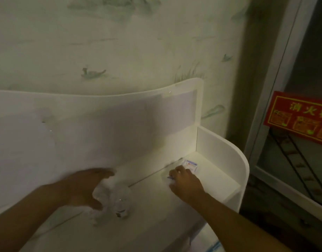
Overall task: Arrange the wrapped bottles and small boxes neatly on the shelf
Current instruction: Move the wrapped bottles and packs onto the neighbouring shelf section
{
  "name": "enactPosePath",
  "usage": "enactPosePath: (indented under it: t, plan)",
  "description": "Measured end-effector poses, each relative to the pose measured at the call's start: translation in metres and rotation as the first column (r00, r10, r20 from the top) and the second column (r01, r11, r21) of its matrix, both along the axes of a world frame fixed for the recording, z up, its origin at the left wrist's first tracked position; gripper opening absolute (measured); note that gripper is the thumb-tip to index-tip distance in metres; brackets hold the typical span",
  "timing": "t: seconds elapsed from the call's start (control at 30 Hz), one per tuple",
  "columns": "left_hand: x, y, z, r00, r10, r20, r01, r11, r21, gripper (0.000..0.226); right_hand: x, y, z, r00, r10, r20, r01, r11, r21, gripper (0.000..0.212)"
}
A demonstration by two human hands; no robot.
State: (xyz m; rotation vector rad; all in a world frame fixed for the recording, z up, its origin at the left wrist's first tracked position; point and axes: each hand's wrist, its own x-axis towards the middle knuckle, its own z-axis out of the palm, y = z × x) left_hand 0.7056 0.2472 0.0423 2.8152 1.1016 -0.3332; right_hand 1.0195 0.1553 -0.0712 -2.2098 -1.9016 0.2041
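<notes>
A bottle in clear crinkled wrap (116, 199) stands on the white shelf (156, 215) at the lower middle, blurred. My left hand (83, 188) curls around its left side, with fingers above and thumb below the wrap. Further right, a small white box with red and blue print (190, 164) lies flat on the shelf near the back wall. My right hand (185, 180) rests just in front of it with curled fingers touching its near edge; something small and blue shows under the fingers. What the right hand holds is hidden.
The shelf has a tall curved back panel (102, 128) and a rounded side wall (227, 157) on the right. Behind is painted wallpaper. A glass door with a red sign (300, 119) stands to the right of the shelf.
</notes>
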Motion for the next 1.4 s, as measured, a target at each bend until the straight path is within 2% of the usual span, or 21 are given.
enactPosePath:
  t: [0.1, 0.23, 0.37, 0.5, 0.6, 0.73, 0.83, 0.9, 1.0, 1.07, 1.23, 1.3, 1.4]
  plan:
    - [0.008, -0.003, 0.002, 0.993, -0.019, 0.113, 0.018, 1.000, 0.006, 0.095, 0.010, 0.012, -0.010, 0.993, 0.012, 0.119, -0.020, 0.998, 0.066, 0.033]
    - [0.019, -0.002, 0.000, 0.983, 0.011, 0.184, -0.019, 0.999, 0.041, 0.065, 0.032, 0.021, -0.005, 0.968, -0.029, 0.250, 0.020, 0.999, 0.040, 0.037]
    - [0.031, -0.009, 0.012, 0.989, -0.058, 0.133, 0.036, 0.986, 0.162, 0.073, 0.052, 0.022, 0.006, 0.962, -0.056, 0.268, 0.091, 0.989, -0.118, 0.048]
    - [0.023, -0.019, 0.029, 0.992, -0.104, 0.076, 0.083, 0.967, 0.241, 0.047, 0.053, 0.018, 0.038, 0.973, -0.019, 0.232, 0.060, 0.983, -0.171, 0.044]
    - [0.002, -0.029, 0.050, 0.997, -0.033, 0.065, 0.015, 0.968, 0.250, 0.044, 0.032, 0.021, 0.082, 0.990, 0.061, 0.128, -0.047, 0.993, -0.104, 0.041]
    - [-0.040, -0.050, 0.087, 0.998, 0.052, 0.034, -0.059, 0.961, 0.269, 0.044, -0.028, 0.035, 0.144, 0.974, 0.222, 0.036, -0.225, 0.967, 0.121, 0.034]
    - [-0.077, -0.067, 0.112, 0.991, 0.133, 0.020, -0.133, 0.945, 0.298, 0.045, -0.089, 0.042, 0.177, 0.917, 0.399, 0.015, -0.393, 0.897, 0.201, 0.035]
    - [-0.108, -0.078, 0.123, 0.984, 0.180, 0.006, -0.173, 0.933, 0.315, 0.046, -0.130, 0.044, 0.187, 0.853, 0.520, 0.043, -0.517, 0.832, 0.199, 0.037]
    - [-0.167, -0.095, 0.137, 0.956, 0.292, -0.025, -0.262, 0.890, 0.373, 0.045, -0.184, 0.043, 0.194, 0.787, 0.614, 0.056, -0.612, 0.768, 0.189, 0.038]
    - [-0.210, -0.111, 0.145, 0.920, 0.391, 0.001, -0.361, 0.848, 0.388, 0.045, -0.218, 0.038, 0.199, 0.757, 0.652, 0.050, -0.649, 0.740, 0.175, 0.040]
    - [-0.314, -0.160, 0.151, 0.824, 0.558, 0.098, -0.551, 0.749, 0.367, 0.040, -0.307, 0.021, 0.215, 0.665, 0.736, 0.127, -0.744, 0.668, 0.020, 0.048]
    - [-0.359, -0.181, 0.149, 0.804, 0.588, 0.091, -0.572, 0.723, 0.387, 0.039, -0.351, 0.011, 0.225, 0.650, 0.746, 0.142, -0.757, 0.652, 0.043, 0.046]
    - [-0.434, -0.217, 0.142, 0.759, 0.640, 0.121, -0.626, 0.668, 0.402, 0.036, -0.427, -0.010, 0.240, 0.647, 0.753, 0.120, -0.761, 0.629, 0.162, 0.041]
